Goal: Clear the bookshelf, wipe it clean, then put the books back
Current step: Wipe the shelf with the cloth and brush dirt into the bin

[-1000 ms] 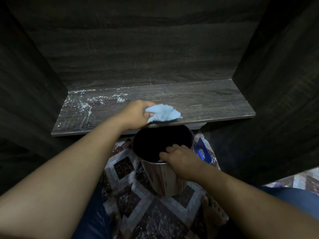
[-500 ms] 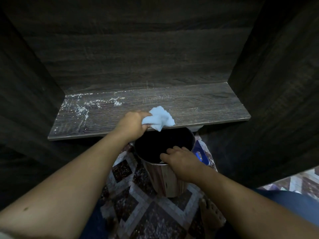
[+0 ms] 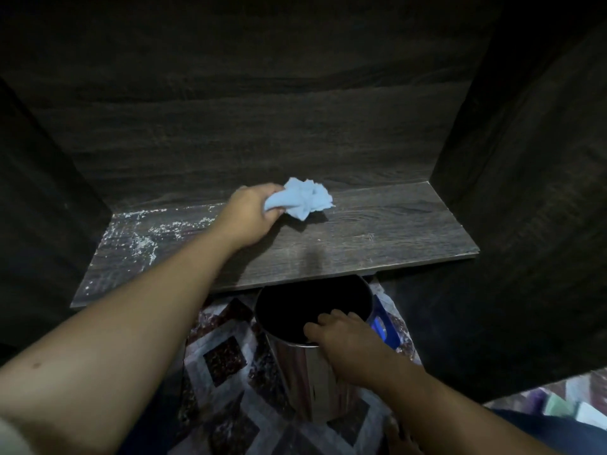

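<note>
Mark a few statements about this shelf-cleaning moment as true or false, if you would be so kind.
1. The left hand grips a crumpled blue cloth over the shelf. True.
2. The white dust lies at the shelf's right end. False: it lies at the left end.
3. The right hand holds the rim of the metal bin. True.
4. Books stand on the shelf. False: none show on it.
5. The metal bin stands on the shelf. False: it stands below the shelf's front edge, on the patterned rug.
</note>
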Demonstrator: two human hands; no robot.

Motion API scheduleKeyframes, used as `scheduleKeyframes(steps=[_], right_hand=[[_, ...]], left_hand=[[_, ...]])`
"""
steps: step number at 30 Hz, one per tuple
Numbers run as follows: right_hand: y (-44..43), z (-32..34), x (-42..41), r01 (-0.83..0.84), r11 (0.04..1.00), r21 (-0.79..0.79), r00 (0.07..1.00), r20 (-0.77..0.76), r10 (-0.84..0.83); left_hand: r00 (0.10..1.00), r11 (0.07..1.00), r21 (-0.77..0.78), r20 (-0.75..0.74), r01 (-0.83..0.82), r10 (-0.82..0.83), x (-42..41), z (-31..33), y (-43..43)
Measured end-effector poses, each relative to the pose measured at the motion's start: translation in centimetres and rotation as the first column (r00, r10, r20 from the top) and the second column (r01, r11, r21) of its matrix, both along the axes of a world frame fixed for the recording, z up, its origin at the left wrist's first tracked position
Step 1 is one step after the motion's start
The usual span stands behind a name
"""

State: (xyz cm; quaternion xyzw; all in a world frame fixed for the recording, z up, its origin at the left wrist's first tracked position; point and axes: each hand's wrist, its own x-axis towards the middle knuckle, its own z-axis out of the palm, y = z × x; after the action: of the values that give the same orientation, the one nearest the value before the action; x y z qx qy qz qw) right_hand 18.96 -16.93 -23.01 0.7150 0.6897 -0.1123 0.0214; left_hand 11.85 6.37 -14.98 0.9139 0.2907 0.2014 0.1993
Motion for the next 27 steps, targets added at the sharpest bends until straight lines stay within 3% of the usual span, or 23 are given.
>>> scheduleKeyframes(steps=[3, 7, 13, 22, 27], right_hand=[[0.4, -0.6, 0.4, 0.017, 1.0, 0.019, 1.0, -0.022, -0.017], [0.7, -0.9, 0.7, 0.03, 0.999, 0.028, 0.999, -0.025, -0.029], [0.4, -1.0, 0.7, 0.035, 0.999, 0.03, 0.999, -0.014, -0.035], [-0.4, 0.9, -0.7, 0.006, 1.0, -0.019, 0.999, 0.031, -0.005], [-1.1, 2.0, -2.1, -0.03, 0.997, -0.068, 0.999, 0.04, 0.033]], left_hand=[[0.999, 0.997, 0.074, 0.051, -0.013, 0.009, 2.5, -1.3, 1.6], [0.999, 0.989, 0.141, -0.005, 0.034, -0.034, 4.1, -3.5, 2.2], [0.984, 0.992, 0.016, -0.135, 0.122, -0.119, 3.3, -4.1, 0.4], [0.965, 0.989, -0.105, -0.231, 0.101, -0.123, -1.0, -3.0, -4.5], [0.95, 0.966, -0.247, -0.275, 0.078, -0.147, -3.8, -2.5, -6.4]])
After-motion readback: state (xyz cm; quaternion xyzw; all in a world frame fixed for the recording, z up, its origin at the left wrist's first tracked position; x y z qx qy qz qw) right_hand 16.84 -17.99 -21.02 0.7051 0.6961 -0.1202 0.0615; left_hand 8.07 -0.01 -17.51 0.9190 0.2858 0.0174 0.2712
